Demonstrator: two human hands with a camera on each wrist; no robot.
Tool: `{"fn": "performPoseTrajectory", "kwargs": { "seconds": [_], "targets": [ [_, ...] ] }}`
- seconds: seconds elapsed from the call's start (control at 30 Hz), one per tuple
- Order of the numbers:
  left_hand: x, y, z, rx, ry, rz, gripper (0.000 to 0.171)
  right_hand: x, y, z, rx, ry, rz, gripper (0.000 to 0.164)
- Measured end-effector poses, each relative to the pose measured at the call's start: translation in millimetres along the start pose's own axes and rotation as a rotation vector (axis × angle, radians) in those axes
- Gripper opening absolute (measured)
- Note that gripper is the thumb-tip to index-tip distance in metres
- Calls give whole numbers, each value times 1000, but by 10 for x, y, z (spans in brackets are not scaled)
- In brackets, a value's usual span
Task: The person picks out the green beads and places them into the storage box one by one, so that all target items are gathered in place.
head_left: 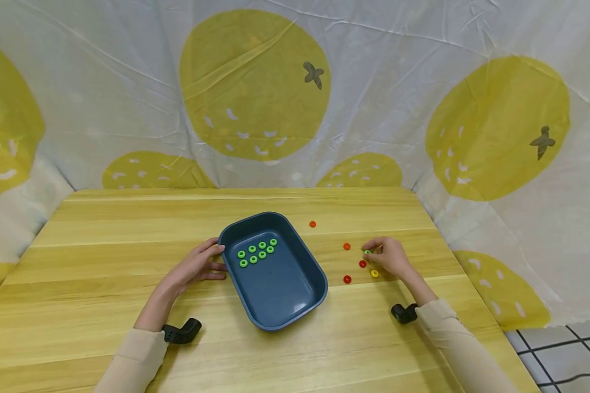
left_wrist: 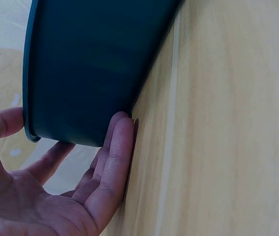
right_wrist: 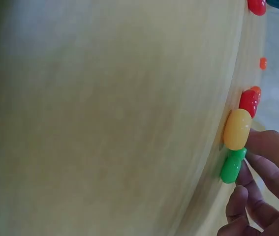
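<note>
A dark blue plastic basin [head_left: 295,273] sits at an angle on the wooden table, with several small green rings [head_left: 262,255] in two rows on its floor. My left hand [head_left: 204,265] rests at its left corner; in the left wrist view, the thumb touches the rim and nearly straight fingers lie against the outer wall. Right of the basin, my right hand [head_left: 387,256] pinches a green ring [head_left: 367,252] low over the table, thumb and forefinger at it. Beside these fingers lie a yellow ring [head_left: 375,274] and a red ring [head_left: 363,263]; the right wrist view shows green [right_wrist: 230,170] just past the yellow one.
Another red ring [head_left: 347,279] lies between basin and right hand. Two orange rings, one nearer [head_left: 346,246] and one farther back [head_left: 312,224], are also on the table [head_left: 128,229]. A white cloth with yellow fruit shapes [head_left: 373,82] hangs behind the table.
</note>
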State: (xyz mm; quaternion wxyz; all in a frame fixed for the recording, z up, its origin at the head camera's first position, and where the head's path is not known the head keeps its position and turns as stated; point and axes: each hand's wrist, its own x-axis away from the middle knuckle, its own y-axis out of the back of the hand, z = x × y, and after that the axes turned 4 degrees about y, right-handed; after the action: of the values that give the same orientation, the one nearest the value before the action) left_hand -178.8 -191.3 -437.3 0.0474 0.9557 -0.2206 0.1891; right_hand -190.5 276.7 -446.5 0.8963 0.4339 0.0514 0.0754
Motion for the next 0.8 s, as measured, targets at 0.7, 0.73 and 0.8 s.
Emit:
{"fn": "performPoseTrajectory", "kwargs": {
  "seconds": [0.7,0.73,0.8],
  "targets": [
    [14,1,-4,-5,7,-12,61,-282,98,643,-516,-115,-52,47],
    [15,0,-4,-5,7,-12,61,-315,90,701,-533,-115,-54,46],
    [17,-3,-5,-3,7,-9,61,-382,67,812,-570,-109,-57,46]
  ]
}}
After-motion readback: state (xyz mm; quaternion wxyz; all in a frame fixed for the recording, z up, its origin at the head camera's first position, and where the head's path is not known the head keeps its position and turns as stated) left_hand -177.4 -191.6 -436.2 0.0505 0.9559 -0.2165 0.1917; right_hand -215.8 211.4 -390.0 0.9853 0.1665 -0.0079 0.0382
